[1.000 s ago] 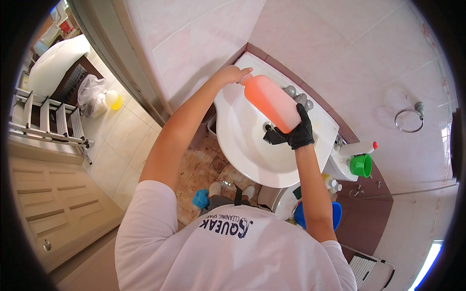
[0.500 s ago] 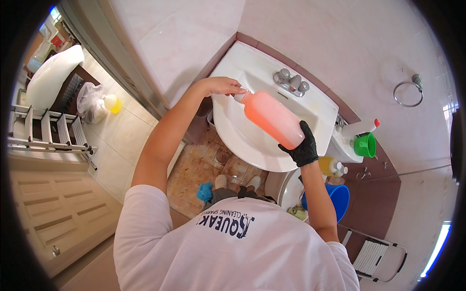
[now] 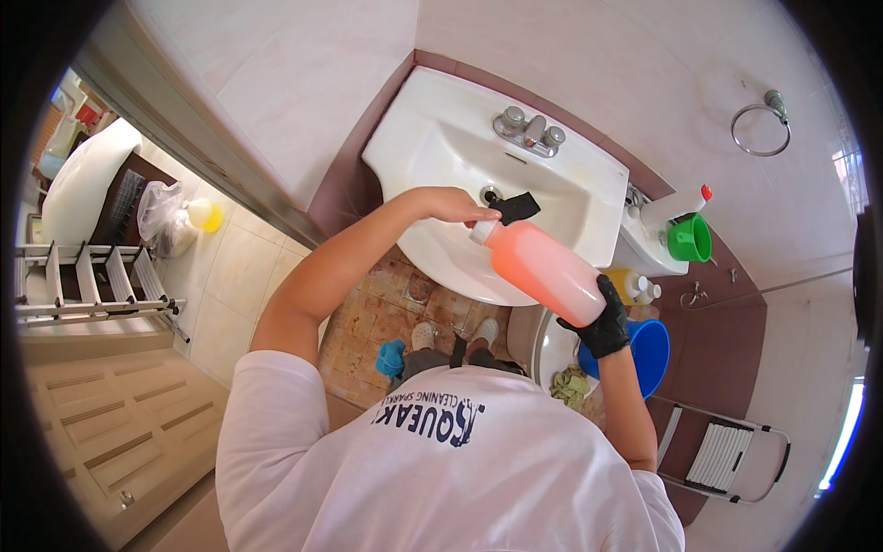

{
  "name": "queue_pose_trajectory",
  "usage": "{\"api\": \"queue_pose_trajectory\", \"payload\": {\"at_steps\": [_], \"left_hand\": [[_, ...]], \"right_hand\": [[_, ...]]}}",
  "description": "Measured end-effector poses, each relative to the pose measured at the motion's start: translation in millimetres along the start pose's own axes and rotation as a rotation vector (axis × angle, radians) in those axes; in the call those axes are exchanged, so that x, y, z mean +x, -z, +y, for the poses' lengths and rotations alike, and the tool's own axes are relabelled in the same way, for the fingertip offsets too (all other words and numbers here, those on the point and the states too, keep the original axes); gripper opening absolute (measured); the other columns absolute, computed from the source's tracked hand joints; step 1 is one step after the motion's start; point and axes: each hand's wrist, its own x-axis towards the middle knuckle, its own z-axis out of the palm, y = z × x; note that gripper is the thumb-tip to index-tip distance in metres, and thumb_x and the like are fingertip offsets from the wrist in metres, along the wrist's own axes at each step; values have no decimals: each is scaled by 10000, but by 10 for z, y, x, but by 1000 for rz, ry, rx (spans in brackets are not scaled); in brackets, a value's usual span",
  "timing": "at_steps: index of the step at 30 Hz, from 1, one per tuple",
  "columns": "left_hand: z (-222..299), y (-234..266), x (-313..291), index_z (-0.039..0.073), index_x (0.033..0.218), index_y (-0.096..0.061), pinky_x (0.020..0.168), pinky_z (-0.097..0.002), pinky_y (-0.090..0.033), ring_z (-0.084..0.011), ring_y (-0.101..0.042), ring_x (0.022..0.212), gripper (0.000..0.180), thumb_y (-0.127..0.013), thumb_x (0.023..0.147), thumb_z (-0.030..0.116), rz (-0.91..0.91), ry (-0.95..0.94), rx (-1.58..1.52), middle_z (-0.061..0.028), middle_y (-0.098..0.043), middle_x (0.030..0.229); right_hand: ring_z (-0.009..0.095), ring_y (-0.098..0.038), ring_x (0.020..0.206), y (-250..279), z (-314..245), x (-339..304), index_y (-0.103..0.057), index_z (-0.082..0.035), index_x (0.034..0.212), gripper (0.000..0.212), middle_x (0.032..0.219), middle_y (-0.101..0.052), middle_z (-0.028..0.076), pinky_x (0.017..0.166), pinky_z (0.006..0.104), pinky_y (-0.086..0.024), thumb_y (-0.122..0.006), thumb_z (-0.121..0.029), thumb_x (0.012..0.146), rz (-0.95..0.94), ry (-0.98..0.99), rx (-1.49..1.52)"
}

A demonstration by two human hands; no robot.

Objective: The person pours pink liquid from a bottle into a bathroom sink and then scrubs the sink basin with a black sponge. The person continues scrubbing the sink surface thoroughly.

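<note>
A large translucent bottle of orange-pink liquid (image 3: 544, 269) lies tilted between my hands over the front rim of the white washbasin (image 3: 391, 152). My right hand (image 3: 602, 322), in a black glove, is wrapped around the bottle's base. At the other end, the bare fingers of my left hand (image 3: 457, 204) pinch the white cap (image 3: 482, 232). Whether the cap is loose I cannot tell. Inside the basin, a flat black item (image 3: 517, 208), perhaps a glove or cloth, lies beside the drain.
A chrome tap (image 3: 529, 132) stands behind the basin. To the right are a green cup (image 3: 690, 239), a white bottle with a red tip (image 3: 679, 207), yellow bottles (image 3: 627, 285), a toilet (image 3: 550, 345) and a blue bucket (image 3: 648, 359). A ladder (image 3: 92, 281) stands left, beyond the doorway.
Both hands have brought the bottle nearer to my body and rightward, off the basin's middle. The black item in the basin, hidden before, now shows. The view has shifted slightly.
</note>
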Motion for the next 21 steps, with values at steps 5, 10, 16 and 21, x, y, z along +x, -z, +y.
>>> {"api": "queue_pose_trajectory", "payload": {"at_steps": [5,10,16,21], "left_hand": [[258,-283,396,-1,1081,-663,981,-379,-381,-340,-519,1156,790,-398,848,705,-75,-107,-16,-210,-609,1150],[575,-408,729,6,1053,-667,989,-381,-369,-257,-628,973,766,-383,863,691,-146,-97,-97,-170,-672,973],[613,-391,951,16,1164,-601,1023,-392,-330,-233,-639,935,751,-369,880,671,-196,-44,-105,-163,-659,1001],[460,-319,668,23,1145,-606,1007,-361,-335,-204,-566,1069,668,-414,900,615,-124,-21,-182,-146,-610,1101]], "right_hand": [[296,-618,986,271,-99,-389,-482,-98,1264,568,1172,-599,114,661,468,-538,-618,-434,827,119,12,62],[303,-624,972,525,-226,-527,-461,-47,1268,580,1166,-600,135,671,459,-539,-604,-411,839,157,75,105],[294,-623,969,573,-376,-476,-472,-55,1258,544,1145,-611,128,679,432,-543,-594,-397,853,115,70,80],[286,-629,950,660,-274,-165,-489,-80,1254,558,1141,-610,119,666,448,-540,-602,-431,836,96,51,34]]}}
